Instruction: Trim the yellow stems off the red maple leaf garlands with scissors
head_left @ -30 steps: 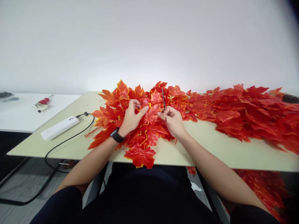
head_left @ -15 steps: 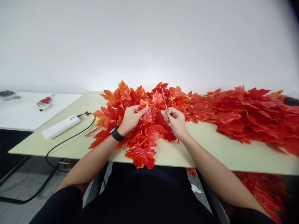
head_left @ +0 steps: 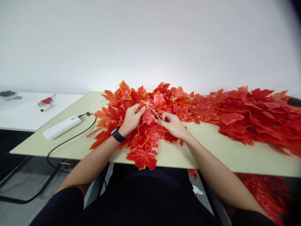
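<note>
Now | left hand (head_left: 132,118) pinches leaf (head_left: 146,114) | right hand (head_left: 171,125) points scissors (head_left: 155,113) at it

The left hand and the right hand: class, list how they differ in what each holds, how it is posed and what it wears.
The left hand pinches a red leaf by its top edge; the right hand grips a thin metal tool pointing at that leaf. The left hand's wrist carries a black watch; the right hand's wrist is bare. The left hand shows its back, fingers curled; the right hand lies flatter. Both hands sit over the leaf pile.
</note>
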Demonstrator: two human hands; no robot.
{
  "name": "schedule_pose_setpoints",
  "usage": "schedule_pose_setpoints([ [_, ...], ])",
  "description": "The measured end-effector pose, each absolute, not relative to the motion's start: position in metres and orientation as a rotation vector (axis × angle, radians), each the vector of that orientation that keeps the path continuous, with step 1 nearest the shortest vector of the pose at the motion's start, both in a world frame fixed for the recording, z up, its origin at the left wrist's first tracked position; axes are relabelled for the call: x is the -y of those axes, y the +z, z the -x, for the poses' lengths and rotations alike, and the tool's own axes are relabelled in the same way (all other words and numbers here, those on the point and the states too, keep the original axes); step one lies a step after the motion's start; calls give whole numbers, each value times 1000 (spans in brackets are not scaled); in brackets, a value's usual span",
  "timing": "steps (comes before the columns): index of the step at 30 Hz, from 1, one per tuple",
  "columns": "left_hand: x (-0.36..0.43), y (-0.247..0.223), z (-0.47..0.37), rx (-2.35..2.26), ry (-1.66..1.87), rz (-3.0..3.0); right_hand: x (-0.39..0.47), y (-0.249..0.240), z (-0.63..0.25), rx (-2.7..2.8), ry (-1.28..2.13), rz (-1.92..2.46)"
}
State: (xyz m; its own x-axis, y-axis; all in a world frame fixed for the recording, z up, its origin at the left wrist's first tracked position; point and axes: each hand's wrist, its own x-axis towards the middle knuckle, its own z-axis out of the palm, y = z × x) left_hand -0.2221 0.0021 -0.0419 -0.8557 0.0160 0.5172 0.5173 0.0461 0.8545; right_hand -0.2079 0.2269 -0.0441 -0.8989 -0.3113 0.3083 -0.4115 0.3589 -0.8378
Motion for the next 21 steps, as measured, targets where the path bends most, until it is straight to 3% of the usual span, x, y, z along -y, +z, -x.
schedule_pose_setpoints([
  [21,4,-38,223,2018,-1929,623,-231,-35,208,2570,1872,-781],
])
